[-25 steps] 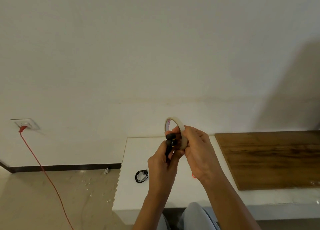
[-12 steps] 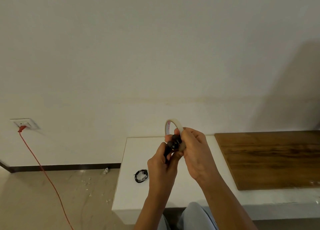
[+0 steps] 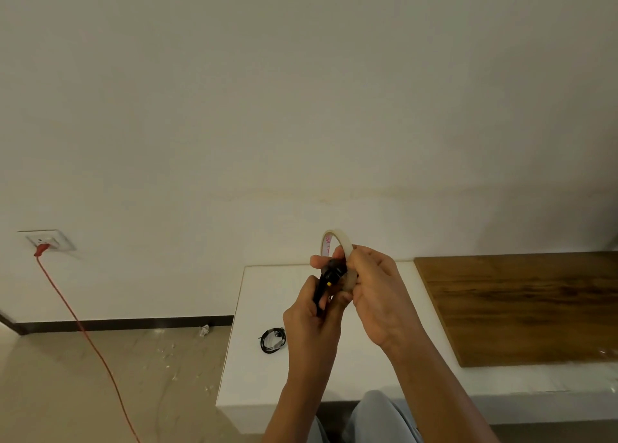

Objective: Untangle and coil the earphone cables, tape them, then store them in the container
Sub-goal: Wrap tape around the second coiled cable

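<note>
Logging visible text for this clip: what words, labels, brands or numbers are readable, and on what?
Inner core of the tape roll, held by the right hand: pink printing, too blurred to read.
On the black earphones gripped by the left hand: a small yellow spot, no readable text.
On the wall socket: no legible marking.
No other text shows.

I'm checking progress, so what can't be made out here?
Head view:
Held earphones: mostly hidden by the left hand; taped or not, unclear.
Tape roll: lower half behind the right hand.
Coil on the table: too small to see tape.
Container: not in view.
</note>
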